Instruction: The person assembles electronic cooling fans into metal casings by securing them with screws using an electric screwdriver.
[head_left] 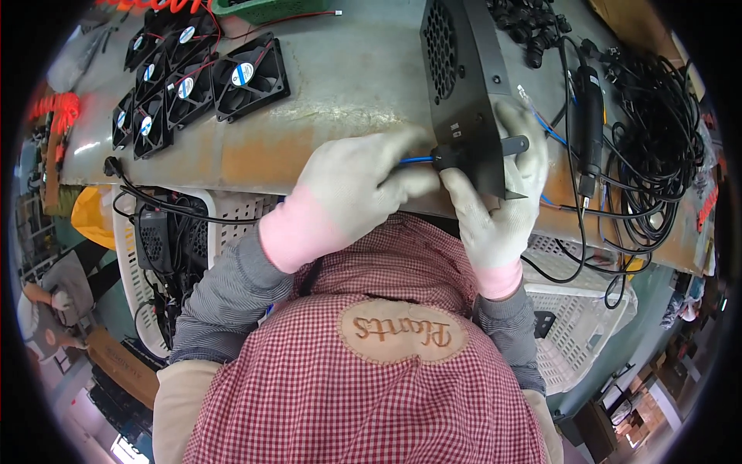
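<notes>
My right hand (502, 220), in a white glove with a pink cuff, grips a black metal housing (471, 116) near its lower end. The housing stands tilted at the bench edge, with a round pattern of vent holes in its upper part. From a small black fitting (446, 158) on the housing's left face runs a short blue wire (416, 160). My left hand (363, 174), gloved alike, has closed its fingers around that wire, close to the fitting. Its fingertips are slightly smeared, and the wire's far end is hidden inside them.
Several black fans (251, 77) lie at the bench's left, near a green tray (263, 9). To the right are a black electric screwdriver (590, 124), coiled black cables (657, 155) and small black parts (533, 27). White baskets (127, 263) flank me below the bench edge.
</notes>
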Tool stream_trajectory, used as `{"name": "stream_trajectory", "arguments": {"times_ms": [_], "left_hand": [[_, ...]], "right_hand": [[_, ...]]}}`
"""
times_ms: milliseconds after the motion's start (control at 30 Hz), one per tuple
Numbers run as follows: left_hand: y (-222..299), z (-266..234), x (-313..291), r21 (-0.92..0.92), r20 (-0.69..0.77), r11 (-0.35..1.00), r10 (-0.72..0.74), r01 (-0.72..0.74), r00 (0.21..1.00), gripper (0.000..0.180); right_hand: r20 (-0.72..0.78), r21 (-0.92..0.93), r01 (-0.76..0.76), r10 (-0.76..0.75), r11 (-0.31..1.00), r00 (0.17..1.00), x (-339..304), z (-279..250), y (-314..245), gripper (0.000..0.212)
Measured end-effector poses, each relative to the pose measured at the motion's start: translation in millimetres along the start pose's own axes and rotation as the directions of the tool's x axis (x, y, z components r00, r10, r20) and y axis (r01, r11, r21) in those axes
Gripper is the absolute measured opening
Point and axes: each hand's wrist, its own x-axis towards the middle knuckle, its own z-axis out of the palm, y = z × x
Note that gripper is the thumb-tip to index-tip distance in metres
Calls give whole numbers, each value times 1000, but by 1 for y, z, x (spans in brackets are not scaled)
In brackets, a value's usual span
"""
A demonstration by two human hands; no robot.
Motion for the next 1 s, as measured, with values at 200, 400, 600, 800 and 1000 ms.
{"name": "stream_trajectory", "arguments": {"times_ms": [200, 400, 600, 800, 1000], "left_hand": [[-29, -28, -53, -168, -96, 984, -72, 55, 993, 56], [-19, -41, -64, 70, -61, 974, -213, 217, 975, 27], [0, -28, -13, 437, 30, 890, 131, -131, 991, 9], [5, -6, 3, 295, -25, 939, 191, -176, 981, 16], [-3, -13, 3, -30, -51, 998, -55, 53, 997, 23]], "right_hand": [[190, 186, -397, 364, 899, 912, 0, -4, -9, 29], [-15, -28, 18, -18, 999, 1000, 2, 1, 4, 32], [42, -129, 116, -112, 985, 993, -1, 2, -2, 33], [164, -20, -111, 113, 994, 980, -12, -5, -10, 41], [525, 350, -328, 107, 877, 845, -3, -31, 17, 46]]}}
